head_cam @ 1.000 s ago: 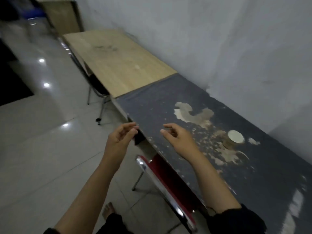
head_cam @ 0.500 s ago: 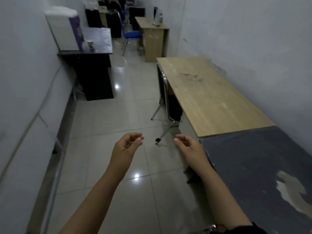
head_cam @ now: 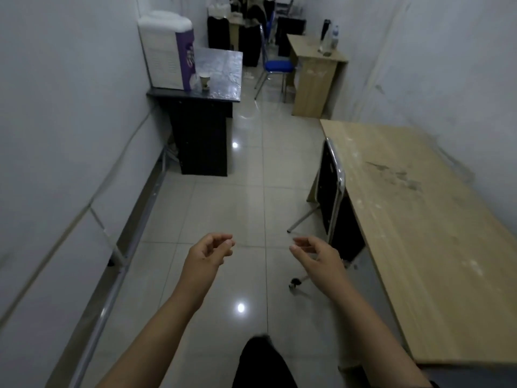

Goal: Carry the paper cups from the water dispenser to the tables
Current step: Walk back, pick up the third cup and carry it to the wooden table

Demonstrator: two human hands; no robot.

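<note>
A paper cup stands on a dark table at the far left, just in front of a white and purple water dispenser. Both of my hands are held out in front of me over the tiled floor, far from the cup. My left hand holds nothing, its fingers loosely curled with thumb and fingers apart. My right hand is empty too, fingers loosely spread. A long wooden table runs along the right wall beside my right hand.
A folding chair is tucked against the wooden table's left edge. Farther back stand a blue chair and a small wooden desk with bottles on it. White walls close both sides of the tiled aisle.
My view has swung left from the dark worn table with a cup on it to the aisle and the dispenser. Both hands stay empty and have moved slightly apart.
</note>
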